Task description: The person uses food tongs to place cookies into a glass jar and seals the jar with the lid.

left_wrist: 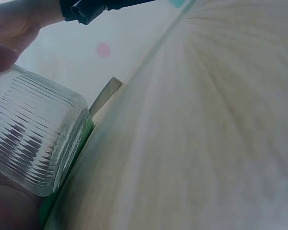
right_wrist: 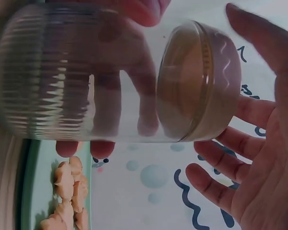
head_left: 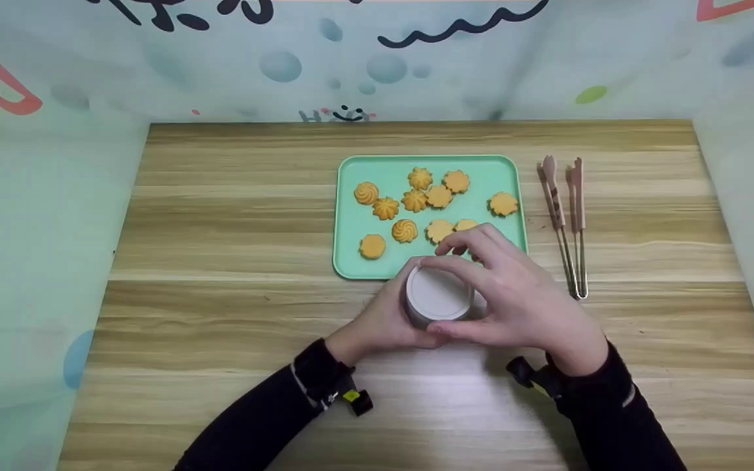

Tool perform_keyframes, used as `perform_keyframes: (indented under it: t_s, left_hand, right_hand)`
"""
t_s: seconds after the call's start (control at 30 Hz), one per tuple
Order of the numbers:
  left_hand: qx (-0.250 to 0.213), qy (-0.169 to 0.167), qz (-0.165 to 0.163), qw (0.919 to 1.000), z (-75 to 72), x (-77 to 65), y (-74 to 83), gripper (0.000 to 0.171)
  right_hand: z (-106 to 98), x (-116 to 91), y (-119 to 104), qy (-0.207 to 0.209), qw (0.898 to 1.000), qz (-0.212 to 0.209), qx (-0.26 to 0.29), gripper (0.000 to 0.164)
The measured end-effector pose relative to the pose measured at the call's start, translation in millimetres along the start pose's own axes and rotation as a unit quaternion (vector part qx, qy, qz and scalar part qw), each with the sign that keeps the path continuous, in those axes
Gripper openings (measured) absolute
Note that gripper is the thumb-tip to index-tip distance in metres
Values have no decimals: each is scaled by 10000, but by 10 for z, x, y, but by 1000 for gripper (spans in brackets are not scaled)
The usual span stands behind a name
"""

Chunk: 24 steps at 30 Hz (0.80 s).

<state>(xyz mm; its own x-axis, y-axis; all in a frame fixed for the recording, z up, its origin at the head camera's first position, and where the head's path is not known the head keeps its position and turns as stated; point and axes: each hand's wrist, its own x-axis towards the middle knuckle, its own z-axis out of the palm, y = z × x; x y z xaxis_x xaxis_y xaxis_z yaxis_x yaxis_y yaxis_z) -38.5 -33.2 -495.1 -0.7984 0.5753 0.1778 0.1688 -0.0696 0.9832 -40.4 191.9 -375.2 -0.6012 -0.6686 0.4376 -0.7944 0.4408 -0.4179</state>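
The clear jar (left_wrist: 36, 129) is in front of the green tray (head_left: 351, 226), just past its near edge. The left hand (head_left: 387, 320) is curled round the jar's side, maybe so it can't wobble or turn. The right hand (head_left: 518, 294) is spread wide around the lid (head_left: 440, 292), thumb off it and fingers bent loosely; I can't tell if they touch. The lid sits on the jar's mouth. I can't tell if the jar's bottom touches the table (head_left: 220, 248).

I count one jar, one lid, one tray, and one pair of tongs (head_left: 580, 203) right of the tray, likely there for easy reach. At least eleven cookies (head_left: 404, 230) lie on the tray, spread flat; the right hand may hide more.
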Motion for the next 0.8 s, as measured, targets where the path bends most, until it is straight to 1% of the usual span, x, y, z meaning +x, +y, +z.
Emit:
perform_keyframes:
  t_s: [0.1, 0.27, 0.37, 0.5, 0.6, 0.8]
  left_hand:
    - [63, 5, 9, 10000, 0, 3, -18, 99]
    - [47, 23, -54, 10000, -7, 0, -33, 101]
    - [51, 39, -54, 10000, -12, -1, -33, 103]
    - [91, -16, 31, 10000, -25, -4, -30, 104]
    - [150, -97, 55, 9998, -36, -10, -27, 104]
    - [342, -164, 66, 9993, -53, -18, -47, 107]
  right_hand:
    - [18, -9, 6, -102, 9998, 146, 27, 67]
    - [58, -20, 2, -240, 9990, 368, -47, 71]
    - [93, -19, -15, -267, 9978, 595, -90, 73]
    - [151, -17, -37, -183, 9966, 796, -91, 76]
    - [199, -8, -53, -95, 9964, 830, -143, 77]
    - [275, 26, -95, 31, 9956, 890, -282, 72]
